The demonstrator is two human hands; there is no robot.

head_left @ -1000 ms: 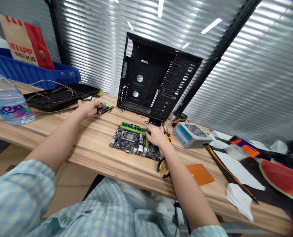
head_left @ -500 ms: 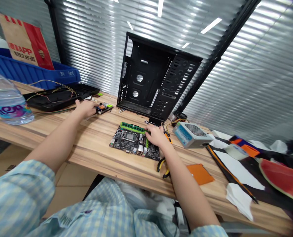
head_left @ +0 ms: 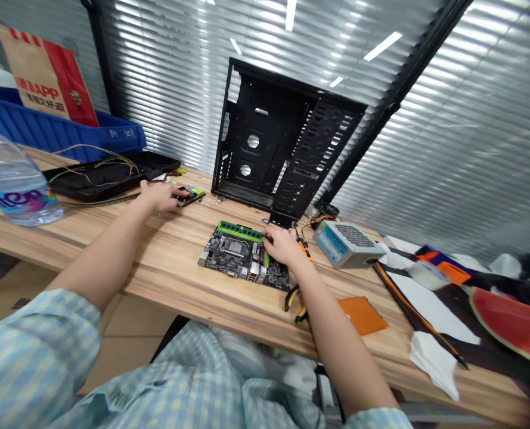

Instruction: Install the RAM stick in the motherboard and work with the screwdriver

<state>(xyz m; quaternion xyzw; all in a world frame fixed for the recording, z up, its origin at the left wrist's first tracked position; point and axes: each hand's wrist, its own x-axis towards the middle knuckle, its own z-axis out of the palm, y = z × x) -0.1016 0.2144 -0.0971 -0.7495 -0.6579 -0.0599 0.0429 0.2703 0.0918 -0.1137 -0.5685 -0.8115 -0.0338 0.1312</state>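
Observation:
My left hand (head_left: 158, 196) is over the left end of a small black case (head_left: 190, 197) with orange and bright green pieces in it. Its index finger stretches onto the case, and the other fingers are partly hidden. In front of me a motherboard (head_left: 229, 255) lies flat, with a green memory stick (head_left: 241, 231) along its far edge. My right hand (head_left: 281, 243) rests at the board's far right, its thumb and fingertips closed around the area by the stick's right end. Under my right wrist are yellow-and-black pliers handles (head_left: 291, 298).
A black computer case (head_left: 269, 137) stands open behind the board. To its right are a power supply (head_left: 347, 243) and an orange plate (head_left: 363, 316). On the left are a water bottle (head_left: 16, 179), a black panel with wires (head_left: 112, 173) and a blue bin (head_left: 59, 128).
My left hand has shifted slightly over the small case, and its fingertips cover the orange pieces differently. My right hand and the motherboard stay in place.

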